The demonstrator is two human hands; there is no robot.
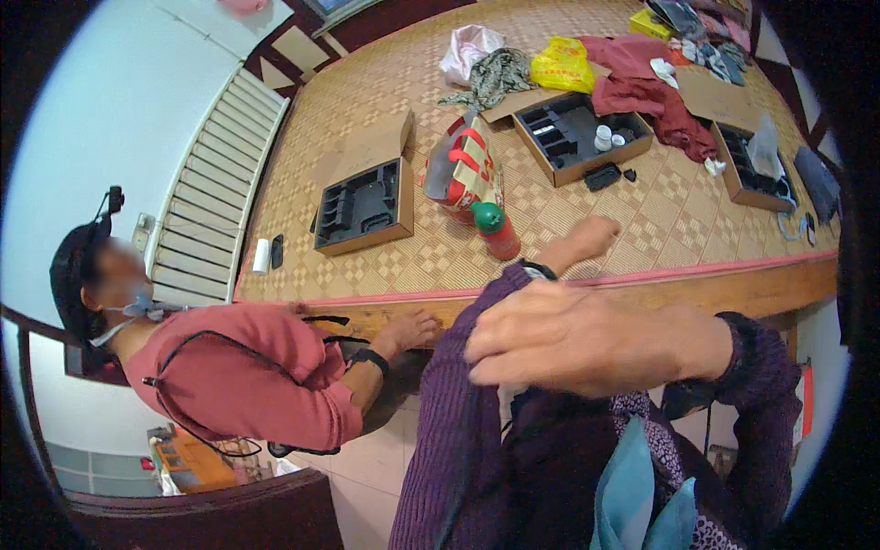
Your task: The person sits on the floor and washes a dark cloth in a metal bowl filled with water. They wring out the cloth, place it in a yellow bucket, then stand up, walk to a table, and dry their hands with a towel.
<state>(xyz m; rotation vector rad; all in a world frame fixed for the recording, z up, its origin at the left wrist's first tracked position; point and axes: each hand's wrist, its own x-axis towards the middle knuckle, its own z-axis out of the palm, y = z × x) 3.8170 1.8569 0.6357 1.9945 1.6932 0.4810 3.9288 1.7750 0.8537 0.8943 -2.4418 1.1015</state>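
My left hand [586,239] is held out over the edge of the mat, fingers curled, with nothing visible in it. A dark wristband or watch [539,271] sits on that wrist, above the purple ribbed sleeve [457,385]. Blurred and nearer the camera, my right hand [584,340] lies across the left forearm; its fingertips reach over the left sleeve, and whether they grip it is not plain. Left of my left hand stands a red bottle with a green top [500,234]. Behind it is a red and cream shopping bag [467,168].
Open cardboard boxes with black inserts stand on the patterned mat [454,271]: one left [364,206], one centre [570,148], one right [739,182]. Clothes [636,75] and a yellow plastic bag [564,65] lie behind. A person in a red top [254,371] is at my left, by the wooden edge [722,285].
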